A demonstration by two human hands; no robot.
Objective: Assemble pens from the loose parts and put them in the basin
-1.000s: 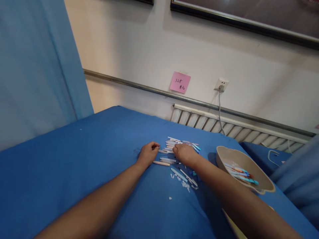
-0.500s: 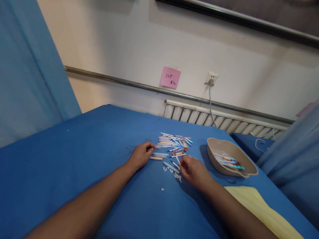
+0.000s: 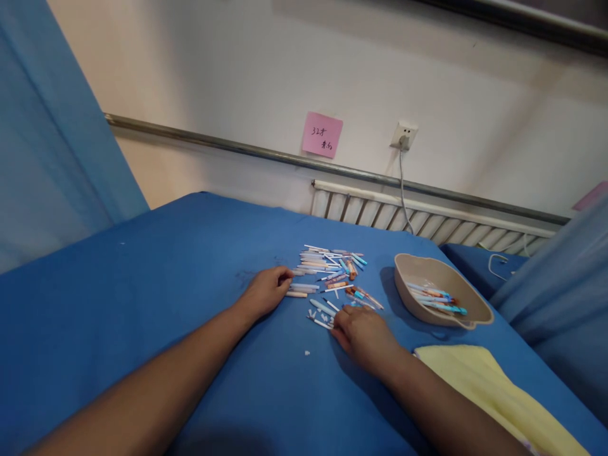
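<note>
A scatter of small pen parts (image 3: 327,266), white, orange and blue, lies on the blue cloth (image 3: 156,304) in the middle. My left hand (image 3: 264,292) rests on the cloth at the scatter's left edge, fingers curled, touching a pale tube (image 3: 296,294). My right hand (image 3: 363,334) lies knuckles up at the near side of the scatter, fingers bent down onto small white pieces (image 3: 319,320); what it grips, if anything, is hidden.
A beige bowl (image 3: 430,269) with several blue pens stands at the right. A yellow cloth (image 3: 494,386) lies near my right forearm. Behind the table are a radiator (image 3: 427,218), a wall socket with cable (image 3: 403,135) and a pink note (image 3: 322,135).
My right hand has pulled back from the far pile toward me, down to the small white pieces. My left hand has barely moved. The view has dropped and the yellow cloth has come into sight.
</note>
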